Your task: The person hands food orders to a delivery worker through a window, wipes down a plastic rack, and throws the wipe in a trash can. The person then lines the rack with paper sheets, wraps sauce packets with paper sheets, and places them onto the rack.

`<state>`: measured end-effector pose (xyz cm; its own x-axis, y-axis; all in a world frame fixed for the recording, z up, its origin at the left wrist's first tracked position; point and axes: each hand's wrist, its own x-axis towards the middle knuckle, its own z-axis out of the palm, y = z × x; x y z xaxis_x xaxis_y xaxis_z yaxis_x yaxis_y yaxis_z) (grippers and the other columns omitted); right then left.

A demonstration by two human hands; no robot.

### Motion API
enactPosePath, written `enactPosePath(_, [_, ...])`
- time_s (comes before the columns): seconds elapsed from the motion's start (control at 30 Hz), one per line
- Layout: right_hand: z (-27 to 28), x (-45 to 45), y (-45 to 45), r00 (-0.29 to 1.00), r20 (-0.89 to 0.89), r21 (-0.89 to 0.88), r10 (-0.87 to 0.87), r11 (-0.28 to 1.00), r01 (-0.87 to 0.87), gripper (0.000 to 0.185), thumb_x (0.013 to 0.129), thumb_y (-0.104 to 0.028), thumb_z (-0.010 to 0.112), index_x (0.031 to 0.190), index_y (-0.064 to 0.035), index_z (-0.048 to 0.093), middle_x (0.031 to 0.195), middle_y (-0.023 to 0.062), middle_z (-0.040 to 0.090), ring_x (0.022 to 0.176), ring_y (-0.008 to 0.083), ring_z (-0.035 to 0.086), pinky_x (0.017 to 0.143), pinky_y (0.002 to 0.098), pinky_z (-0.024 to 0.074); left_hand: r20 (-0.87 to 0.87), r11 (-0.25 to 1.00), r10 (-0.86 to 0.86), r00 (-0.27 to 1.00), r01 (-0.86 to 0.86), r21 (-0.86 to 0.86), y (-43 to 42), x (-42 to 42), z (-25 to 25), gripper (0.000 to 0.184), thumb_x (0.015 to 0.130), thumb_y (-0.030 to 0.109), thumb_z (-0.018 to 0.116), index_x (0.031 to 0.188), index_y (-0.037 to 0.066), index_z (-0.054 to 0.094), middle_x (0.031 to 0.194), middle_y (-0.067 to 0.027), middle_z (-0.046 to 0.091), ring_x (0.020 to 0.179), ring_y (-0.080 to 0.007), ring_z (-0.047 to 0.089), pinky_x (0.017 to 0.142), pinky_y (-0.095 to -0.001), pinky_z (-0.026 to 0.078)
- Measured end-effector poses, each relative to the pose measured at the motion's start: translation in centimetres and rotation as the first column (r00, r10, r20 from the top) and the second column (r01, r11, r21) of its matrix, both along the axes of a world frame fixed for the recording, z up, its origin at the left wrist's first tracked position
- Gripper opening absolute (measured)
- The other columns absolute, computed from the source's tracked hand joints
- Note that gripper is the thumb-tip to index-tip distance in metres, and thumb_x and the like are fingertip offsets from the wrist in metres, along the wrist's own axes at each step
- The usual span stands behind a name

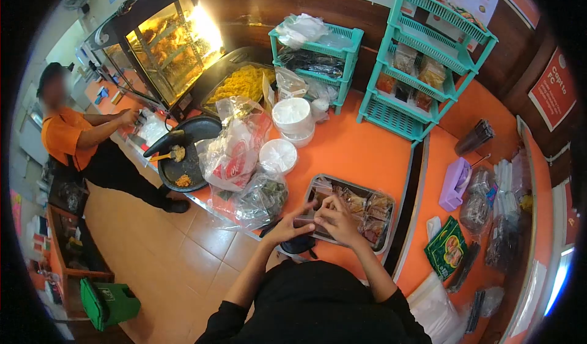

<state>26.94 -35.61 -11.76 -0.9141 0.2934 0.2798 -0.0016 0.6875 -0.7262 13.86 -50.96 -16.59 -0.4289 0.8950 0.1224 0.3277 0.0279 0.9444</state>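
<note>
My left hand [288,228] and my right hand [339,221] are close together over the near left corner of a metal tray [391,221]. Between them is a small, see-through plastic bag [304,220], hard to make out in detail. The left thumb and fingers curve around it, while the right fingers are pinched together at its side. Clear packets of food [379,206] lie in rows in the tray, partly hidden by my right hand. Left of the tray sits a clear bag with green leaves [262,197].
White round tubs [291,114] and a red-printed plastic bag [232,154] stand left. Behind are a teal rack [406,114], yellow food [244,82] and a lit glass display case [171,44]. A person in orange [73,130] works at the far left. A purple holder [454,188] stands right.
</note>
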Motion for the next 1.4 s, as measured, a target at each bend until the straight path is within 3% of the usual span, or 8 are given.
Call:
enactPosePath(0.07, [-0.2,-0.7,1.1,0.999,-0.015,0.033,0.032,0.999,-0.032,0.013,0.081,-0.017,0.061,0.086,-0.0054,0.061,0.091,0.0075,0.052,0.087,0.0262,0.052,0.079,0.0388,0.0391,0.603,0.958,-0.144,0.785,0.263,-0.113,0.8,-0.3,-1.1,0.051,0.093,0.026,0.053,0.136,0.004,0.038,0.126,-0.0122,0.053,0.118,-0.0208,0.048,0.099,-0.0315,0.038])
enactPosePath(0.23, [-4.8,-2.0,2.7,0.941,-0.052,0.261,-0.335,0.905,0.336,0.016,0.081,-0.017,0.061,0.094,-0.006,0.06,0.091,0.0077,0.054,0.088,0.0285,0.052,0.08,0.0427,0.041,0.893,0.99,-0.13,0.432,0.005,0.142,1.9,1.3,-1.1,0.052,0.098,0.041,0.031,0.133,0.004,0.041,0.126,-0.0171,0.053,0.116,-0.0271,0.052,0.094,-0.0419,0.045])
enactPosePath(0.53, [-7.1,-2.0,2.9,0.901,-0.152,0.445,-0.406,0.786,0.429,0.015,0.078,-0.009,0.062,0.093,-0.0059,0.061,0.082,0.0081,0.057,0.084,0.0271,0.054,0.079,0.0406,0.0425,0.924,0.973,0.055,0.379,-0.228,0.036,-0.3,1.5,-0.2,0.054,0.096,0.045,0.033,0.135,0.008,0.035,0.131,-0.0158,0.048,0.119,-0.029,0.049,0.092,-0.0485,0.046])
enactPosePath(0.73, [-5.9,-0.3,1.7,0.971,-0.019,-0.005,-0.237,0.971,0.237,0.01,0.083,-0.007,0.059,0.09,-0.0007,0.058,0.083,0.0075,0.058,0.081,0.0225,0.057,0.075,0.0336,0.0447,0.699,0.921,0.183,0.692,-0.369,0.124,0.1,0.6,0.5,0.056,0.097,0.044,0.031,0.135,0.002,0.038,0.13,-0.0147,0.05,0.119,-0.0246,0.048,0.101,-0.0379,0.037])
enactPosePath(0.8, [-6.8,-0.4,1.5,0.992,-0.028,-0.557,-0.124,0.826,0.088,0.009,0.086,-0.01,0.057,0.087,-0.0036,0.062,0.08,0.0056,0.059,0.075,0.0142,0.057,0.069,0.0277,0.0442,0.693,0.93,0.201,0.693,-0.358,0.089,0.2,0.2,0.7,0.059,0.096,0.043,0.033,0.134,-0.002,0.037,0.132,-0.0151,0.048,0.117,-0.0219,0.05,0.1,-0.0322,0.037])
enactPosePath(0.9, [-1.9,-0.8,0.5,0.996,-0.082,-0.706,-0.018,0.707,-0.046,0.012,0.09,-0.009,0.052,0.087,-0.0033,0.062,0.082,0.0038,0.061,0.073,0.009,0.056,0.065,0.0248,0.0441,0.657,0.947,0.042,0.753,-0.239,0.213,1.1,1.1,1.2,0.057,0.097,0.044,0.03,0.135,0.002,0.039,0.129,-0.0131,0.05,0.118,-0.0214,0.048,0.102,-0.0339,0.034])
enactPosePath(1.1, [1.4,-2.8,-2.2,0.966,-0.182,-0.496,-0.185,0.865,0.072,0.01,0.088,-0.009,0.056,0.09,-0.0034,0.063,0.082,0.0071,0.064,0.074,0.016,0.062,0.065,0.028,0.0468,0.911,0.932,-0.055,0.409,-0.305,0.193,2.7,4.9,2.8,0.061,0.097,0.05,0.026,0.129,0.002,0.042,0.127,-0.0121,0.05,0.116,-0.0236,0.05,0.098,-0.0374,0.04])
enactPosePath(1.4, [2.5,-2.1,-2.7,0.922,-0.267,-0.327,-0.282,0.926,0.188,0.009,0.087,-0.008,0.055,0.091,-0.0038,0.062,0.08,0.0132,0.063,0.076,0.0305,0.064,0.065,0.0334,0.0482,0.812,0.96,0.083,0.578,-0.265,0.091,2.3,4.8,1.9,0.045,0.096,0.039,0.04,0.122,0.003,0.049,0.112,-0.0071,0.059,0.103,-0.0176,0.057,0.088,-0.0326,0.044])
